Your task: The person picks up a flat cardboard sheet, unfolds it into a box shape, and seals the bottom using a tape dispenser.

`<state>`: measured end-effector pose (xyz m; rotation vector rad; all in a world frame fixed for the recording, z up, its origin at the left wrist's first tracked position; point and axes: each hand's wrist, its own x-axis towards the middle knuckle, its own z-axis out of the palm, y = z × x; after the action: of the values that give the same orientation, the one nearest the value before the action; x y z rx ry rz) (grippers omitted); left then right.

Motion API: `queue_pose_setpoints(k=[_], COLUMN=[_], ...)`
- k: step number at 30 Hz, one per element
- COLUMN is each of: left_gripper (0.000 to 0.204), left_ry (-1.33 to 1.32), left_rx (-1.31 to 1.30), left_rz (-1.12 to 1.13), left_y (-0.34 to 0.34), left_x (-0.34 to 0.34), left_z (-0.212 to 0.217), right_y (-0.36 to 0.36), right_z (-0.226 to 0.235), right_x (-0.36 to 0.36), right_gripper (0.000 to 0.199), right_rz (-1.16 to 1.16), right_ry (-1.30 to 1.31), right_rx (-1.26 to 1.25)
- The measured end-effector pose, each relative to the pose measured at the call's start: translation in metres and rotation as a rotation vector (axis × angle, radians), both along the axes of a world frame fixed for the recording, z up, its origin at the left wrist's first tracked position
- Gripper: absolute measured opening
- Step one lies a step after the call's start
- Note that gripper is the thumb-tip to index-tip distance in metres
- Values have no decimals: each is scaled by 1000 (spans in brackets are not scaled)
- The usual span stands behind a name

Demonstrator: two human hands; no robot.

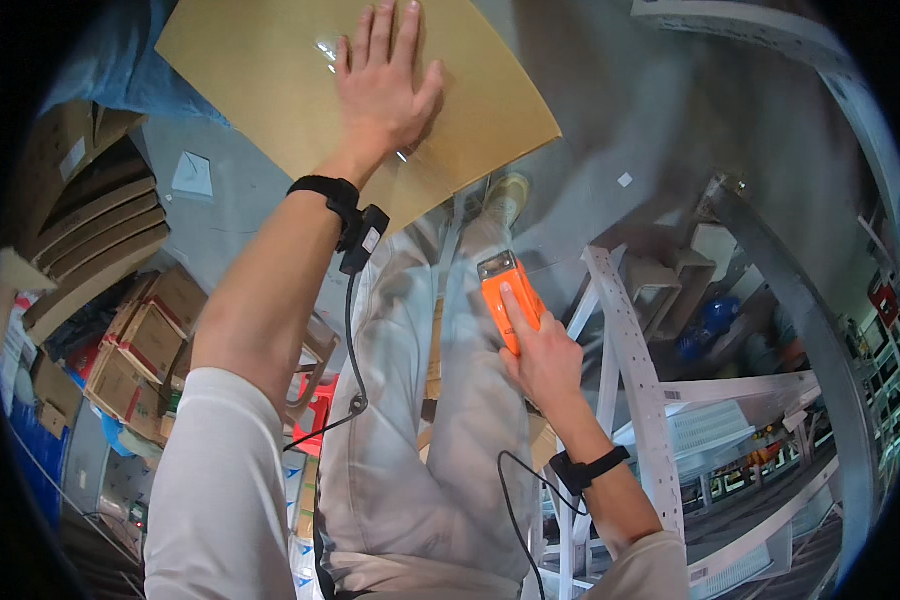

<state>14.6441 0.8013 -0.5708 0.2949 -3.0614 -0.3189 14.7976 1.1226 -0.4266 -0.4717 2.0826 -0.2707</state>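
Observation:
A brown cardboard box (270,70) takes up the top of the view, with a glossy strip along its upper face. Flat against that face rests my left hand (382,95), palm down with its fingers stretched out. In my right hand (550,365) is an orange handheld tool (510,297) with a shiny, metallic-looking head. The index finger lies along the tool's top, and the other fingers wrap its body. This tool hangs in front of my right leg, apart from the box. What the tool does cannot be made out.
A white perforated metal rack (630,360) stands close on my right, with a grey beam (785,270) beyond it. Folded cardboard (100,225) and brown cartons (150,345) are stacked at left. A red stool (315,415) is beside my left leg. Cables hang from both wrists.

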Motion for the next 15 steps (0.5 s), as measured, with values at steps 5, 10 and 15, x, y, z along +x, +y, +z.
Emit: queue_pose_setpoints(k=[5, 10, 15], left_gripper=[75, 74, 73], left_ry=[-25, -52, -42], left_rx=[6, 24, -14], left_rz=[-28, -33, -72], left_y=[-2, 6, 6], left_x=[1, -1, -2], left_z=[2, 2, -4], right_y=[43, 30, -74], right_z=[-1, -94, -182], right_x=[27, 19, -35], right_gripper=[95, 85, 55], right_rz=[55, 0, 69], right_ry=[-126, -33, -98], right_rx=[160, 111, 80])
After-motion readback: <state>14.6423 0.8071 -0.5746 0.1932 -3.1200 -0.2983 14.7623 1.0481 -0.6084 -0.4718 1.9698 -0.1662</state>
